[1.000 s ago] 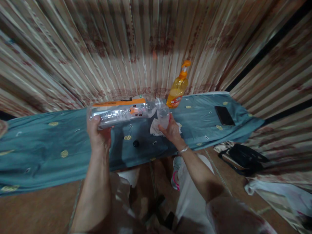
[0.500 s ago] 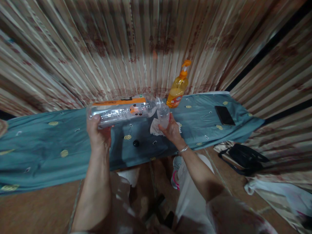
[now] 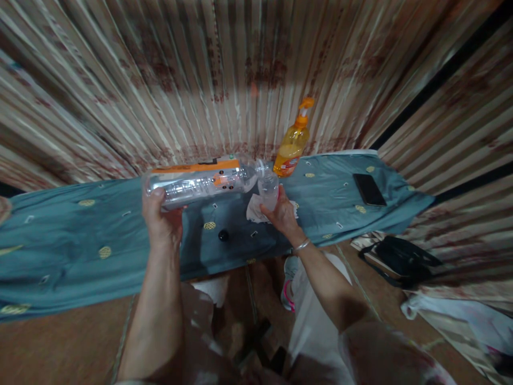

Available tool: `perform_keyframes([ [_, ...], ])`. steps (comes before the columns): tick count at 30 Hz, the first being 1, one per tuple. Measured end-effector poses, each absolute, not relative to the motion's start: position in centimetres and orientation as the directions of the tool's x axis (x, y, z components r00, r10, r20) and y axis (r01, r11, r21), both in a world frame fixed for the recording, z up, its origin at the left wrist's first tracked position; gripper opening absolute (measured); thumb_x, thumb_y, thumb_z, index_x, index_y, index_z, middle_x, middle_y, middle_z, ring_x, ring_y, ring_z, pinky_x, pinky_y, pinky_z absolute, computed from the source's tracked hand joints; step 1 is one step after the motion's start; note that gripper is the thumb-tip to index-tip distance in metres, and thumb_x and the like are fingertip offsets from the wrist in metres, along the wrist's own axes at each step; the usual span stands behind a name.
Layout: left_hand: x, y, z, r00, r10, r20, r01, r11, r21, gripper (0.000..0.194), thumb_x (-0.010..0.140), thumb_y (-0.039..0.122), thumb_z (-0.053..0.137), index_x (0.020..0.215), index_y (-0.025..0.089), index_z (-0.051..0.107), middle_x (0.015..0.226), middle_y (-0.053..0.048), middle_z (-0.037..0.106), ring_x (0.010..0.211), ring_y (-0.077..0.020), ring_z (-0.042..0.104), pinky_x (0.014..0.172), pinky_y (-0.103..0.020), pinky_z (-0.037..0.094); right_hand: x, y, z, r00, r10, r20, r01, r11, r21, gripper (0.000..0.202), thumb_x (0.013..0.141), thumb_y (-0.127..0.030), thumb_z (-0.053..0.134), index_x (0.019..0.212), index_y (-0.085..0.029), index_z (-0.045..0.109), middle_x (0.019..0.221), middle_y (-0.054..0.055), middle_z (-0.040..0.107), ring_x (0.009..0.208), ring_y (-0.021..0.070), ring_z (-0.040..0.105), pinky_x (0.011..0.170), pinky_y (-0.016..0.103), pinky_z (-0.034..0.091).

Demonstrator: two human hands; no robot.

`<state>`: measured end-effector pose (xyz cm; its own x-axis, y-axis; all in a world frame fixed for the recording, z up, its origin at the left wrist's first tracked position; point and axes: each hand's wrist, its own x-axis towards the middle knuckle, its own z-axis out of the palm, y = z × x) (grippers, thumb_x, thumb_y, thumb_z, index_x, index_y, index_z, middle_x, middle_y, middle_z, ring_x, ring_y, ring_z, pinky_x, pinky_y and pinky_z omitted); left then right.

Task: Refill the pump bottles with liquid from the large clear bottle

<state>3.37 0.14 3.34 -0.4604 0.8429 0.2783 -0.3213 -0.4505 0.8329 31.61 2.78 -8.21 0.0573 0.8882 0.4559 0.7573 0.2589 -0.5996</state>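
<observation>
My left hand is wrapped round the base end of a large clear plastic bottle with an orange label. The bottle is tipped nearly level, its neck pointing right. Its mouth meets the top of a small clear plastic cup, and I cannot tell whether the two touch. Closed round the cup's lower part is my right hand, with a silver bangle at the wrist. A crumpled white tissue lies below the cup. Nearer me, a small black cap rests on the cloth.
Behind the cup stands an orange-yellow pump bottle. A black phone lies on the right of the green-blue cloth-covered table. Striped curtains hang close behind. On the floor at right sits a black bag.
</observation>
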Motion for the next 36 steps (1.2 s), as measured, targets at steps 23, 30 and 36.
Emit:
perform_keyframes([
  [23,3.9,0.0,3.8,-0.496,0.827,0.264,-0.333,-0.462,0.822,0.05,0.058,0.051,0.088,0.102,0.03,0.077,0.1,-0.004,0.072,0.073,-0.0174,0.058,0.048,-0.023,0.037,31.6,2.7,-8.1,0.065,0.894,0.443,0.742,0.253,-0.621,0.086,0.084,-0.046,0.073,0.15,0.0,0.042,0.14,0.032,0.066,0.128,0.0415,0.068,0.114,0.061,0.052],
  [30,4.2,0.1,3.9,-0.503,0.821,0.271,-0.345,-0.479,0.807,0.056,0.057,0.05,0.088,0.106,0.025,0.078,0.097,-0.004,0.072,0.074,-0.0141,0.058,0.049,-0.017,0.039,31.6,2.6,-7.8,0.064,0.912,0.406,0.743,0.228,-0.629,0.088,0.086,-0.047,0.073,0.151,0.003,0.041,0.14,0.034,0.065,0.131,0.0428,0.066,0.116,0.062,0.05],
  [36,4.1,0.1,3.8,-0.506,0.818,0.273,-0.35,-0.485,0.802,0.052,0.058,0.05,0.089,0.102,0.023,0.078,0.091,-0.002,0.07,0.074,-0.014,0.059,0.049,-0.018,0.041,31.5,2.7,-8.0,0.07,0.908,0.413,0.752,0.224,-0.62,0.088,0.083,-0.041,0.077,0.151,0.002,0.041,0.143,0.034,0.063,0.133,0.0434,0.064,0.116,0.062,0.05],
])
